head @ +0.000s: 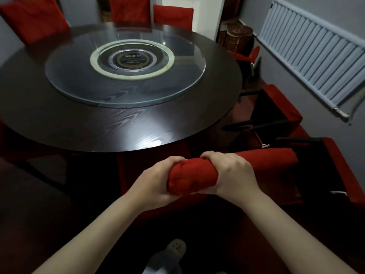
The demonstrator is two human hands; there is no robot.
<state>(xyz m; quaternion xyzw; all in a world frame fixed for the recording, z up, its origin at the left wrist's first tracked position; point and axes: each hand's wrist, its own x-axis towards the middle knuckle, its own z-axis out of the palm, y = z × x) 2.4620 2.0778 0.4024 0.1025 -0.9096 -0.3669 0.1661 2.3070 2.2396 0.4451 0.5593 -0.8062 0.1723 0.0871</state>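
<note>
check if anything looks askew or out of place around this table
The red chair cover is bunched into a lump at the chair-back corner, held by the left hand and right hand. Right of the round table, another red chair seems tipped over, its black legs pointing sideways.

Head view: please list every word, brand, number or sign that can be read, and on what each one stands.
Round black label at the centre of the glass turntable: pale lettering and a gold ring, too blurred to read.
No other text shows, neither on the red chair cover nor on the radiator.
</note>
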